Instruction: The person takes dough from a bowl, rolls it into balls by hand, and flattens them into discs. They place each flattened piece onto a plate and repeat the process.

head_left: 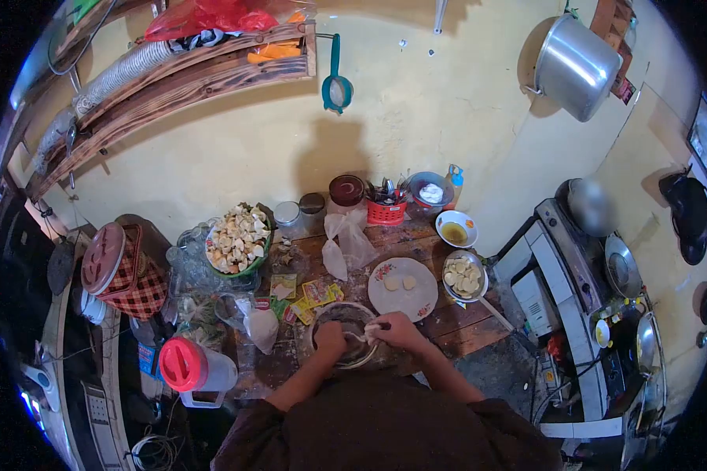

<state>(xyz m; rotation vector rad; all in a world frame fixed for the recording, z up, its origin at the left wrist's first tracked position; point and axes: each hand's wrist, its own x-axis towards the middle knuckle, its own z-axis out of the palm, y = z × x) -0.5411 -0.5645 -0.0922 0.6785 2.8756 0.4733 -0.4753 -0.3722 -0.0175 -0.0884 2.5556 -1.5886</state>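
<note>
A round bowl (359, 363) with a pale, smeared rim stands at the table's front edge, between my arms. My left hand (330, 337) is closed and reaches into it; a thin pale thing, perhaps a spoon, shows beside its fingers, which are mostly hidden. Over the bowl's right rim, my right hand (398, 330) is closed around a small pale lump of dough (370, 333). Just beyond, a flowered white plate (423, 302) carries two flat pale rounds (401, 282). A pan (465, 257) to its right holds several similar pale pieces.
Behind the bowl lie yellow sachets (319, 293) and a plastic bag (346, 239). A heaped basket (239, 242) and a red-lidded pitcher (204, 373) stand left. At the back are a red cutlery basket (386, 213) and a small bowl (456, 228). A stove (565, 243) is right.
</note>
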